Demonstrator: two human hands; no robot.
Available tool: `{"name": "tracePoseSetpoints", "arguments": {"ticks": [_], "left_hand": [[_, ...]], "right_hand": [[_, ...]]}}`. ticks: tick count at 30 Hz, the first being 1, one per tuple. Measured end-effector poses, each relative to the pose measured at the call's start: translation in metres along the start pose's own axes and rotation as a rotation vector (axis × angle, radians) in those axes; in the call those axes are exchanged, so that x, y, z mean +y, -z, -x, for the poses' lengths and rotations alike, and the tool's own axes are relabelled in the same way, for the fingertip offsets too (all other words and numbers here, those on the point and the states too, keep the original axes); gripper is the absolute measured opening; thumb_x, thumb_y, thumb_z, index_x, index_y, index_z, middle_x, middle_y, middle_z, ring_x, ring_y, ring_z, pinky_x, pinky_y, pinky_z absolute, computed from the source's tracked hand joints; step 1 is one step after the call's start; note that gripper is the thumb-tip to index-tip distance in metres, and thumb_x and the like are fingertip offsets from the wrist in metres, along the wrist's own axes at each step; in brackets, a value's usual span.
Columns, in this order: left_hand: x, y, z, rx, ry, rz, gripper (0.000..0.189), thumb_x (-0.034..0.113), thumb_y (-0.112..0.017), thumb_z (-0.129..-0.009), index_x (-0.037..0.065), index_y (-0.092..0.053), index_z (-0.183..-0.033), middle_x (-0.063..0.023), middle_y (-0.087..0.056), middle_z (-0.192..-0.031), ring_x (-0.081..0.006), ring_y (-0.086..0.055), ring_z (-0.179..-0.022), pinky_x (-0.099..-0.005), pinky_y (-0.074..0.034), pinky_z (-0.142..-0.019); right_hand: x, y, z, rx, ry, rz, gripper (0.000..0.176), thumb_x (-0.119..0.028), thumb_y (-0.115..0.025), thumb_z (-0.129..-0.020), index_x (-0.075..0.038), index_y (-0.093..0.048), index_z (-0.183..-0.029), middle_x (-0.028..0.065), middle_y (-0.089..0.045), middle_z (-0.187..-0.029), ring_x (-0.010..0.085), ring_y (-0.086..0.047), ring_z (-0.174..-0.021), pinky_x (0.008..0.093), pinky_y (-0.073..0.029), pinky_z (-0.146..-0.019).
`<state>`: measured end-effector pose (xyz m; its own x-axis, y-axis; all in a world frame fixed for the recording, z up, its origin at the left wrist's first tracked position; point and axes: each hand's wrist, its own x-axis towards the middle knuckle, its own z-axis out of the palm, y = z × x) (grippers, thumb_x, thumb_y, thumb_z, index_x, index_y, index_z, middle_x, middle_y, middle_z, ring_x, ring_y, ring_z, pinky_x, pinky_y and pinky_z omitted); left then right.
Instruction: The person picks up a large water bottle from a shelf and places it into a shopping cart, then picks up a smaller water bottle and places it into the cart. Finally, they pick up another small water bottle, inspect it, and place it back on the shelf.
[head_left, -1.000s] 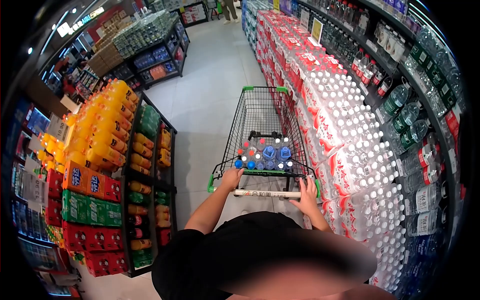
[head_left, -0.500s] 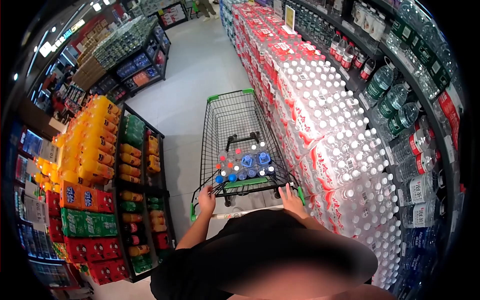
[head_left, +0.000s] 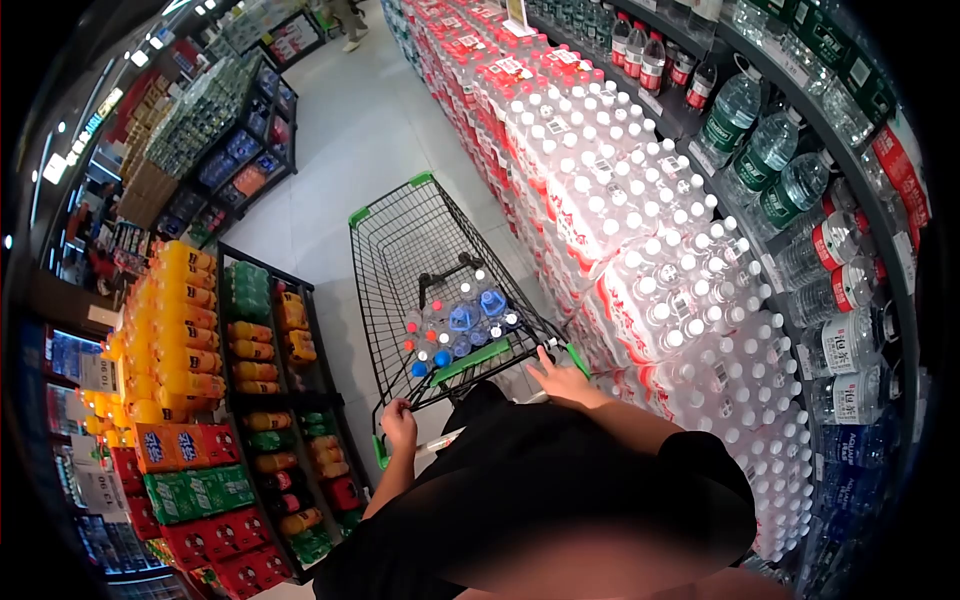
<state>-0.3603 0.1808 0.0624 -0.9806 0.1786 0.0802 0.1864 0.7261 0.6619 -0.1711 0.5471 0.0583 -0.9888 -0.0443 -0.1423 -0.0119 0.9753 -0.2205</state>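
A black wire shopping cart (head_left: 400,240) with green corners stands in front of me, turned a little to the left. Near its handle end lie several clear bottles (head_left: 462,338) with white, red and blue caps. My left hand (head_left: 399,424) is closed on the cart's near left edge, close to the green end of the handle. My right hand (head_left: 562,382) rests at the near right corner, its fingers spread against the cart beside the green end piece.
Stacked packs of white-capped water bottles (head_left: 660,290) line the right side, before a shelf of large bottles (head_left: 765,150). At left stands a rack of orange drinks (head_left: 185,330) and boxed cans (head_left: 200,495). A person (head_left: 350,20) is far down the aisle.
The cart has swung so its front points further left. Both hands have moved with it, the right slightly up and the left slightly down. The shelves have shifted in view.
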Motion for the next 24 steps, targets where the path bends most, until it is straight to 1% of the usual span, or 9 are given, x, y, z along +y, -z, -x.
{"name": "tracePoseSetpoints", "arguments": {"ticks": [2, 4, 9, 11, 14, 15, 18, 20, 24], "left_hand": [[-0.001, -0.005, -0.017, -0.006, 0.041, -0.054, 0.017, -0.003, -0.053, -0.074, 0.004, -0.067, -0.080, -0.0148, -0.063, -0.069, -0.0305, -0.061, -0.065, -0.0392, -0.047, -0.062], [0.026, -0.004, -0.038, -0.003, 0.064, -0.047, 0.017, -0.001, -0.053, -0.077, 0.003, -0.069, -0.080, -0.0134, -0.061, -0.063, -0.0240, -0.059, -0.057, -0.0365, -0.046, -0.058], [-0.004, -0.037, -0.130, -0.165, 0.096, 0.227, 0.025, -0.006, -0.045, -0.079, -0.002, -0.070, -0.077, -0.0054, -0.064, -0.062, -0.0123, -0.060, -0.060, -0.0268, -0.047, -0.057], [-0.017, -0.049, -0.174, -0.258, 0.101, 0.217, 0.027, -0.007, -0.044, -0.079, -0.002, -0.070, -0.076, -0.0056, -0.062, -0.062, -0.0129, -0.057, -0.058, -0.0259, -0.045, -0.056], [-0.038, -0.066, -0.239, -0.444, 0.227, 0.519, 0.027, -0.009, -0.043, -0.076, -0.003, -0.069, -0.077, -0.0070, -0.059, -0.061, -0.0137, -0.054, -0.056, -0.0257, -0.042, -0.054], [-0.042, -0.072, -0.259, -0.541, 0.358, 0.546, 0.026, -0.010, -0.043, -0.074, -0.005, -0.067, -0.079, -0.0074, -0.058, -0.061, -0.0146, -0.052, -0.054, -0.0261, -0.040, -0.052], [-0.061, -0.085, -0.320, -0.695, 0.409, 0.550, 0.026, -0.010, -0.044, -0.073, -0.005, -0.068, -0.082, -0.0079, -0.060, -0.064, -0.0157, -0.054, -0.054, -0.0271, -0.042, -0.052], [-0.069, -0.087, -0.352, -0.608, 0.312, 0.508, 0.022, -0.006, -0.050, -0.074, -0.004, -0.069, -0.084, -0.0075, -0.065, -0.068, -0.0154, -0.060, -0.061, -0.0258, -0.046, -0.058], [-0.069, -0.077, -0.401, -0.510, 0.131, 0.417, 0.016, -0.005, -0.057, -0.074, -0.002, -0.069, -0.084, -0.0063, -0.068, -0.074, -0.0127, -0.064, -0.068, -0.0248, -0.049, -0.064]], "right_hand": [[0.007, -0.005, -0.016, 0.063, 0.018, -0.026, 0.055, -0.016, -0.051, -0.086, -0.020, -0.053, -0.140, 0.0346, -0.032, -0.149, 0.0250, -0.066, -0.055, 0.0395, -0.054, -0.053], [0.009, 0.011, -0.033, 0.035, -0.004, -0.057, 0.054, -0.016, -0.051, -0.086, -0.020, -0.053, -0.140, 0.0327, -0.033, -0.149, 0.0262, -0.067, -0.057, 0.0397, -0.054, -0.055], [0.016, 0.010, -0.088, 0.077, -0.054, -0.080, 0.050, -0.016, -0.053, -0.085, -0.019, -0.057, -0.135, 0.0280, -0.036, -0.150, 0.0295, -0.068, -0.062, 0.0386, -0.056, -0.058], [0.015, 0.016, -0.116, 0.088, -0.090, -0.087, 0.048, -0.016, -0.055, -0.084, -0.017, -0.059, -0.132, 0.0271, -0.039, -0.148, 0.0295, -0.069, -0.068, 0.0401, -0.056, -0.064], [0.011, 0.023, -0.162, 0.119, -0.112, -0.092, 0.045, -0.016, -0.058, -0.082, -0.014, -0.061, -0.127, 0.0252, -0.044, -0.145, 0.0287, -0.070, -0.080, 0.0411, -0.054, -0.073], [0.009, 0.024, -0.178, 0.152, -0.113, -0.094, 0.044, -0.016, -0.059, -0.081, -0.013, -0.061, -0.125, 0.0241, -0.046, -0.144, 0.0282, -0.069, -0.085, 0.0413, -0.053, -0.076], [0.004, 0.039, -0.221, 0.138, -0.116, -0.099, 0.045, -0.018, -0.064, -0.077, -0.015, -0.062, -0.122, 0.0185, -0.054, -0.139, 0.0274, -0.067, -0.097, 0.0407, -0.050, -0.085], [0.001, 0.045, -0.248, 0.198, -0.088, -0.059, 0.051, -0.022, -0.072, -0.072, -0.017, -0.063, -0.122, 0.0112, -0.064, -0.125, 0.0262, -0.064, -0.102, 0.0395, -0.047, -0.088], [0.000, 0.052, -0.295, 0.105, -0.074, -0.214, 0.041, -0.026, -0.073, -0.073, -0.013, -0.067, -0.111, 0.0070, -0.069, -0.108, 0.0279, -0.064, -0.102, 0.0427, -0.047, -0.087]]}}
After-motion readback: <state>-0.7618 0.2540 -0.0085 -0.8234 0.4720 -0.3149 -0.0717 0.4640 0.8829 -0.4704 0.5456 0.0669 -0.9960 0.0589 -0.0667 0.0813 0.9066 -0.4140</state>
